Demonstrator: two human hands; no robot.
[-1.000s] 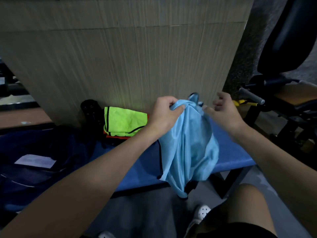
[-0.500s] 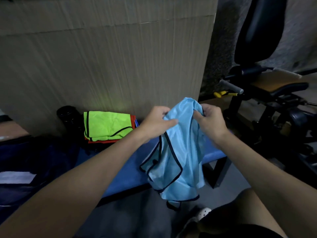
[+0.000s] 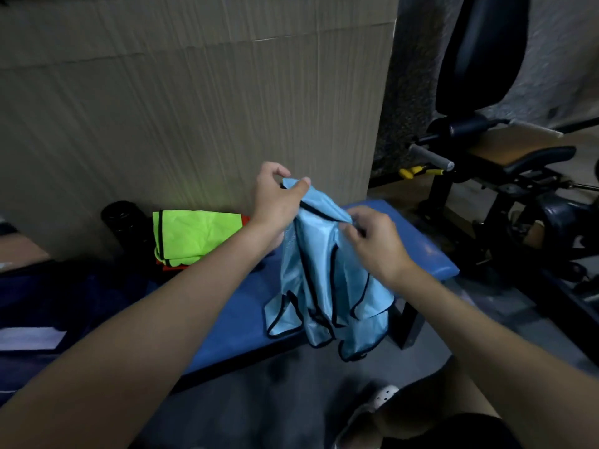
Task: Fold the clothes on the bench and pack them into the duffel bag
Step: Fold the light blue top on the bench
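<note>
A light blue vest with black trim hangs over the blue bench, its lower edge drooping past the bench's front. My left hand pinches its top corner, lifted above the bench. My right hand grips the cloth a little lower and to the right. A folded neon yellow-green vest lies on an orange-red garment at the bench's back, against the wall. The dark navy duffel bag sits at the left end, with a white label.
A black cylindrical object stands left of the folded vests. A cardboard-like panel backs the bench. Black gym equipment with a padded seat fills the right side. My knee and a white shoe are below.
My left hand has risen with the vest's top corner while my right hand has dropped lower on the cloth. The vest now hangs more spread, and the view has shifted left.
</note>
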